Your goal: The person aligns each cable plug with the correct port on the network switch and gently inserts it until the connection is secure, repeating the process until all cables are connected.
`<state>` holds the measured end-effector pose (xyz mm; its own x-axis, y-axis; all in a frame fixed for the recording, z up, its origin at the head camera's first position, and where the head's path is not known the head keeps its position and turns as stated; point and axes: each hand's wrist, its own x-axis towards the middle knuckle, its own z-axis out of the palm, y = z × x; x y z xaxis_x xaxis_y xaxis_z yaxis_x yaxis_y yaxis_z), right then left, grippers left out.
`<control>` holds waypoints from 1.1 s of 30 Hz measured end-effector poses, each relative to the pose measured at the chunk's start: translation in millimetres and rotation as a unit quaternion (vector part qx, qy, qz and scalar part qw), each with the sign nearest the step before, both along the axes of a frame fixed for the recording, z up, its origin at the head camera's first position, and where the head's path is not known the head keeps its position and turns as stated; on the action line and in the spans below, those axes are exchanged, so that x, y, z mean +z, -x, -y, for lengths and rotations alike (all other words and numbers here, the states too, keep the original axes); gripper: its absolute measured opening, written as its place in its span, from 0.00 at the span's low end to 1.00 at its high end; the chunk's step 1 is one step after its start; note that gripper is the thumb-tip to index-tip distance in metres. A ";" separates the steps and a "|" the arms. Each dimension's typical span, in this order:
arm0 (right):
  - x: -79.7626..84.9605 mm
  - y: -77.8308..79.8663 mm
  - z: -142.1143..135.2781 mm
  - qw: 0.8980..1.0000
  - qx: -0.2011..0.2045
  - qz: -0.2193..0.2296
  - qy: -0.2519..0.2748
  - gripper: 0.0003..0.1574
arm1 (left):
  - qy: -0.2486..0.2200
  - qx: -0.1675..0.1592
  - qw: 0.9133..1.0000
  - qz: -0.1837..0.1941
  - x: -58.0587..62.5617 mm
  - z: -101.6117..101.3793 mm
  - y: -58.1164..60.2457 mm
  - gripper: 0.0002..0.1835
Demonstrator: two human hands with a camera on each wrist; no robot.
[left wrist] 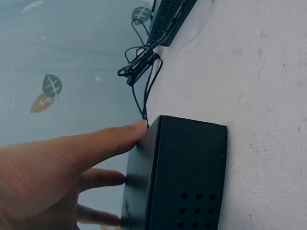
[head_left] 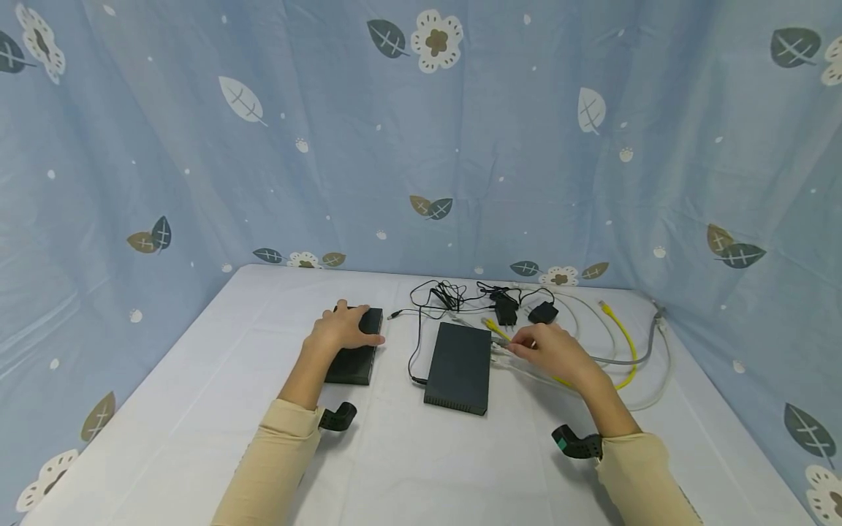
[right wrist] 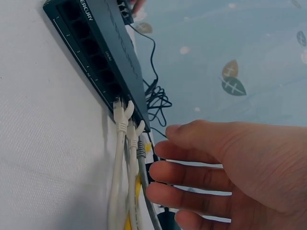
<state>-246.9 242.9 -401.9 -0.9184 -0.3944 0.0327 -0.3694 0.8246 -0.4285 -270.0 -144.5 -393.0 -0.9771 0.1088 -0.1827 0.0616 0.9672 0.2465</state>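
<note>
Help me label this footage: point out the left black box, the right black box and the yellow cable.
Left black box (head_left: 351, 367): head view, top face, near end.
Right black box (head_left: 458, 365): head view, middle of the top face.
Yellow cable (head_left: 623, 331): head view, its right-hand curve.

Two black boxes (head_left: 462, 369) (head_left: 352, 365), two adapters (head_left: 506, 313) (head_left: 543, 313), two yellow plugs (head_left: 490, 324) (head_left: 605, 307), two hands (head_left: 340, 329) (head_left: 551, 351), two wrist cameras (head_left: 338, 417) (head_left: 577, 445) — cables (right wrist: 117, 163) too tangled to count.

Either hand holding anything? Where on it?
Right hand: nothing visibly held. Left hand: touches the top of the black, flat, rectangular box on the left; whether it grips can't be told.
</note>
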 end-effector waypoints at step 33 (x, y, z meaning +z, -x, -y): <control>4.1 -1.0 1.1 1.000 0.002 -0.002 0.005 0.11 | -0.019 -0.035 0.999 -0.030 -16.7 17.0 13.9 0.42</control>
